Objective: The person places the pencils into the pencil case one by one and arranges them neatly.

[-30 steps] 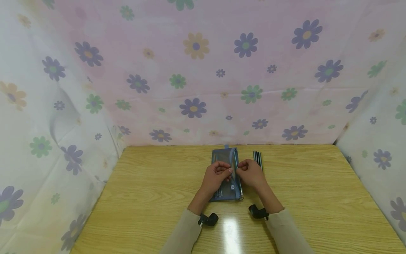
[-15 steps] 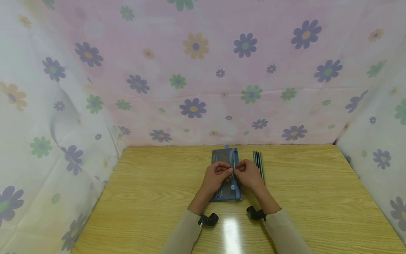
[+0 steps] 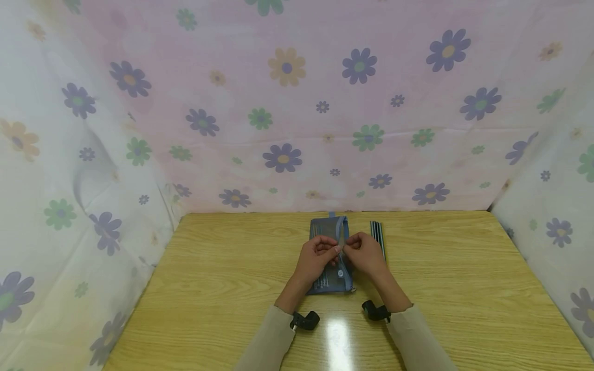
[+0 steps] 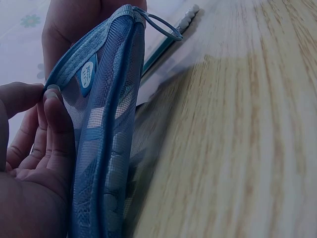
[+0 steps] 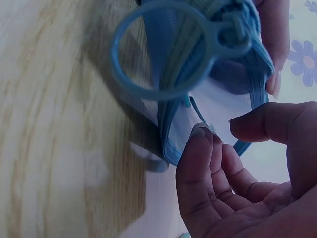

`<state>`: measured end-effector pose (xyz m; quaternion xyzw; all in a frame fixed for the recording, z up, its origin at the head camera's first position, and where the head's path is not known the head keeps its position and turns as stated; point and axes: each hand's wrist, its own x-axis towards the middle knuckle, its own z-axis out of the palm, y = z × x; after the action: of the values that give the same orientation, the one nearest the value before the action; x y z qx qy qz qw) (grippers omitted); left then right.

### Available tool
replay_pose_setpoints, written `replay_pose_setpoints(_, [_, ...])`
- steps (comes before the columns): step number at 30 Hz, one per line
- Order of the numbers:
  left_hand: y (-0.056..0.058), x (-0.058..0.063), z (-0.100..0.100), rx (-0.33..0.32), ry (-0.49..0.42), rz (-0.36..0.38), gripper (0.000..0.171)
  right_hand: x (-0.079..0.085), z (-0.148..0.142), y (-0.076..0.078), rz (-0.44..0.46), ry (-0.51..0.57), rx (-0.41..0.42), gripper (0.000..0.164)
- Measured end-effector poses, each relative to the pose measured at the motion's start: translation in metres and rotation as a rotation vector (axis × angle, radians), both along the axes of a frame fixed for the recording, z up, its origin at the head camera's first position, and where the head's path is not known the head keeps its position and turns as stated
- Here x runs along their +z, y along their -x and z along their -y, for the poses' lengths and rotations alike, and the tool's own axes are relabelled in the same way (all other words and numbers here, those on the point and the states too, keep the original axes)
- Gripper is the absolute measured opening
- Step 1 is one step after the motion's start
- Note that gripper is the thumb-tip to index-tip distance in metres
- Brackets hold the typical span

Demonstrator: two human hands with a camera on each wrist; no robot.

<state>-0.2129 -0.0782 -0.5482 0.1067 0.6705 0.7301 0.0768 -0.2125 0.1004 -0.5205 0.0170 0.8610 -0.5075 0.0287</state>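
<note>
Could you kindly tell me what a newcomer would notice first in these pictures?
Probably the flowered cloth surrounding the wooden table in the head view. Next, perhaps, the blue mesh pouch near the table's far edge, its rim pinched by the left hand, the right hand at its opening. The pale-blue ring looms across the right wrist view.

Screened tabletop recording station. A wood-grain table (image 3: 209,309) was walled on three sides by creased, flower-printed sheeting (image 3: 306,118), and cameras (image 3: 306,320) were worn at both wrists; the kind of room beyond could not be told.
</note>
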Motion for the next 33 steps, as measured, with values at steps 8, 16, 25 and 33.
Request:
replay_pose_setpoints(8, [-0.001, 0.000, 0.000, 0.001, 0.010, -0.004, 0.025, 0.002, -0.006, 0.001, -0.034, -0.025, -0.008, 0.021])
replay_pose_setpoints(16, [0.000, -0.002, 0.000, 0.000, 0.009, -0.004, 0.025, 0.005, -0.015, 0.002, -0.079, -0.096, -0.033, 0.019])
replay_pose_setpoints(25, [0.000, 0.001, 0.000, -0.006, 0.001, 0.001, 0.028, 0.011, -0.028, 0.004, -0.091, -0.124, -0.055, 0.023])
replay_pose_setpoints(33, [0.000, -0.001, 0.000, -0.011, 0.004, 0.002, 0.030, 0.008, -0.040, 0.007, -0.098, -0.153, -0.062, 0.028])
